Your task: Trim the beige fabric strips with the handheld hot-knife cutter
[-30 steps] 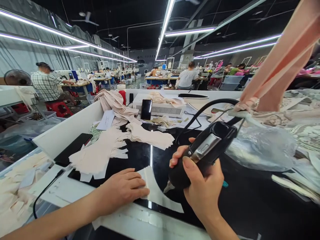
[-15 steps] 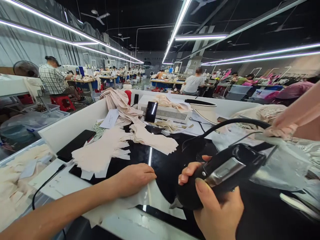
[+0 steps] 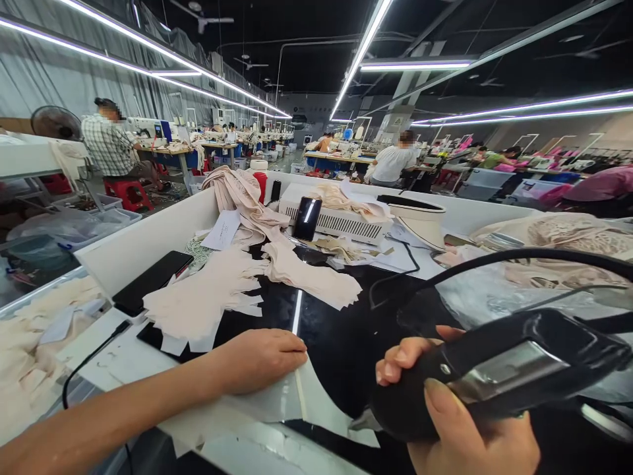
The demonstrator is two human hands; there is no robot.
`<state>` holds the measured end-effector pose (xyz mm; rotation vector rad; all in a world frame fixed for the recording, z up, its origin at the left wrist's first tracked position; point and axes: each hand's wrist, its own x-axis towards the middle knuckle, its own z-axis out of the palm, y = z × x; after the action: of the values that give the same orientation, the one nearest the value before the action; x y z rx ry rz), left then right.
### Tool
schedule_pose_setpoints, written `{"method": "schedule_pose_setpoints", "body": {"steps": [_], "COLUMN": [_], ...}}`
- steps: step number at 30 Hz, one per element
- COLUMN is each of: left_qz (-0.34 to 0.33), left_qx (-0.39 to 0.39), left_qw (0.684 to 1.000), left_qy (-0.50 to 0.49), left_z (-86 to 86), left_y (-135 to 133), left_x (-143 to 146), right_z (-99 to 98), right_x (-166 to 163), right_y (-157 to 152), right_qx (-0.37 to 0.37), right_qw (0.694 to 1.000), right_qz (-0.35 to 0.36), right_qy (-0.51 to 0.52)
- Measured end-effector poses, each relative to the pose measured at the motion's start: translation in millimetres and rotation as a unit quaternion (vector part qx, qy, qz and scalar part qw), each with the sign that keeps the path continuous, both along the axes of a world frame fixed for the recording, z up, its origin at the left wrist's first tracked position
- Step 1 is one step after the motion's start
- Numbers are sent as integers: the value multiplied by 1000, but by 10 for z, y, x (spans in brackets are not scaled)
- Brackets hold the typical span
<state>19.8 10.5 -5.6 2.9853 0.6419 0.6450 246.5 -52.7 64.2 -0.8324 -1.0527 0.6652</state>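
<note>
My left hand rests on a thin, pale sheer cloth piece, its fingers closed together at the upper edge. A narrow cream strip runs down the cloth from beneath the fingertips. My right hand is wrapped around a black corded handheld tool with a shiny metal plate on its side. The tool's small metal tip is at the cloth's right part; whether it touches is not clear. Stacks of cut cream fabric lie beyond my left hand on the glossy black board.
A phone leans against a vented white box at the back. Another black phone lies left. The tool's black cable arches across the right, over plastic-wrapped lace. White low walls edge the table. People sit at sewing machines beyond.
My right hand and the tool appear farther right and nearer. A blurred pink arm-like form at upper right has left the view. My left hand stays on the cloth.
</note>
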Motion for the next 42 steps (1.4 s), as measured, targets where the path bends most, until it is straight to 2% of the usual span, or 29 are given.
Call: {"method": "schedule_pose_setpoints", "body": {"steps": [5, 9, 14, 18, 28, 42], "left_qz": [12, 20, -1, -2, 5, 5], "left_qx": [11, 12, 45, 43, 17, 50], "left_qw": [1000, 999, 998, 997, 996, 995], "left_qy": [-4, -22, -49, -64, -84, -81], "left_z": [15, -13, -55, -80, -79, -58], "left_y": [-34, -46, -45, -55, -77, -65], "left_x": [11, 25, 49, 56, 46, 36], "right_z": [88, 147, 97, 24, -38, -73], "right_x": [-39, -171, -338, -396, -434, -435], "right_y": [75, 268, 546, 662, 695, 676], "right_qx": [-5, 20, 53, 63, 62, 62], "right_qw": [1000, 998, 997, 998, 998, 998], "right_qz": [-10, -29, -23, -7, -13, -13], "right_qy": [23, 53, 50, 30, 31, 13]}}
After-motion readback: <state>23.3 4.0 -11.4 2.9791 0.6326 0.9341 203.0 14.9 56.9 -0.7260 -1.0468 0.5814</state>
